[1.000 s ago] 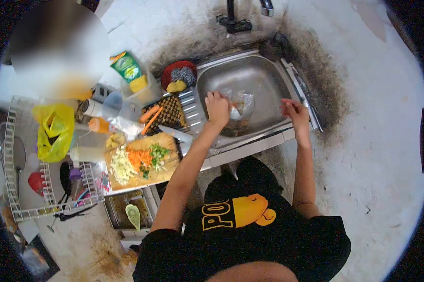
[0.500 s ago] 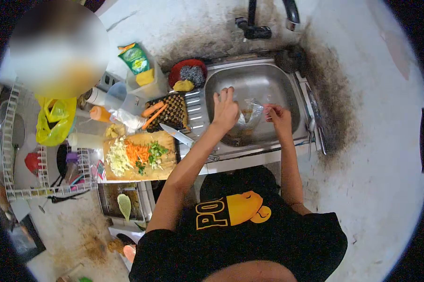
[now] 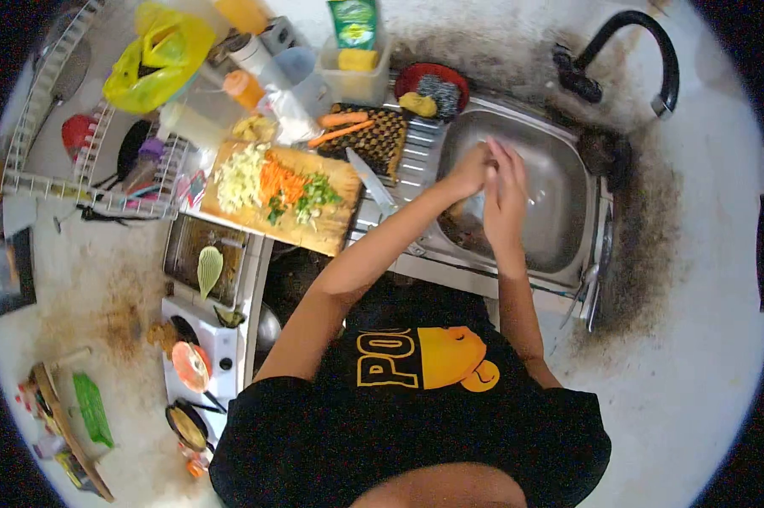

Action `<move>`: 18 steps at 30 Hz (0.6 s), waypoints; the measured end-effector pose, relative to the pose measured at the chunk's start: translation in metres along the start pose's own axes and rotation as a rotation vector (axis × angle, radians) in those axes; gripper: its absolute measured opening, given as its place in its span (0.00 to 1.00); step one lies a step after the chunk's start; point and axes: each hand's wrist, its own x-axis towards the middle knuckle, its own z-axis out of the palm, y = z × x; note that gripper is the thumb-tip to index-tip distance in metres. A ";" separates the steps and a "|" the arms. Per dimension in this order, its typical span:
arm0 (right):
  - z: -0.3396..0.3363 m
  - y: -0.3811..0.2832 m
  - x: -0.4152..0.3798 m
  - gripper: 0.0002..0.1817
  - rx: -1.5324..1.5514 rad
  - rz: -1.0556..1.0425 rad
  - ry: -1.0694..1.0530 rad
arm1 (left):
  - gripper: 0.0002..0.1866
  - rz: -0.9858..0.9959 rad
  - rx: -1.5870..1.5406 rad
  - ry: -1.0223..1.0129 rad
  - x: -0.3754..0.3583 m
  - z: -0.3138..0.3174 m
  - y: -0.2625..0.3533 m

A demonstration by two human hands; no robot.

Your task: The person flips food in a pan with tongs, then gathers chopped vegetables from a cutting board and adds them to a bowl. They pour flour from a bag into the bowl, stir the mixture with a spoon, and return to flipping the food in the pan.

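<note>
My left hand (image 3: pixel 469 172) and my right hand (image 3: pixel 505 190) are pressed together over the metal sink (image 3: pixel 560 203). The right hand's fingers are stretched out and rest against the left hand, whose own fingers are mostly hidden behind them. No object shows between the palms. Brown scraps (image 3: pixel 462 227) lie in the basin on its near left side. Left of my left forearm, a knife (image 3: pixel 370 179) rests by the wooden cutting board (image 3: pixel 318 235), which carries chopped cabbage (image 3: pixel 240 179), carrot strips (image 3: pixel 280 182) and cut greens (image 3: pixel 318 193).
A black faucet (image 3: pixel 672 80) arches over the back right. Behind the board are carrots (image 3: pixel 344 120) on a woven mat (image 3: pixel 386 144), a red bowl (image 3: pixel 458 76) with a scourer, and a plastic tub (image 3: pixel 357 85). A white rack (image 3: pixel 94 203) and a stove (image 3: pixel 221 347) are on the left.
My hands were apart, with a clear plastic bag in the sink between them; now they are together and the bag cannot be made out. The view has swung, showing more of the left.
</note>
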 end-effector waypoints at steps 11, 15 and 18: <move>-0.024 -0.023 0.058 0.39 0.847 0.486 -0.142 | 0.40 0.092 0.355 -0.063 0.000 0.009 -0.005; -0.032 -0.046 0.079 0.33 0.402 -0.123 0.184 | 0.34 -0.306 -0.448 0.010 -0.008 0.024 -0.027; 0.029 0.043 0.036 0.29 0.204 -0.040 -0.127 | 0.29 -0.344 -0.996 0.015 -0.010 0.006 0.066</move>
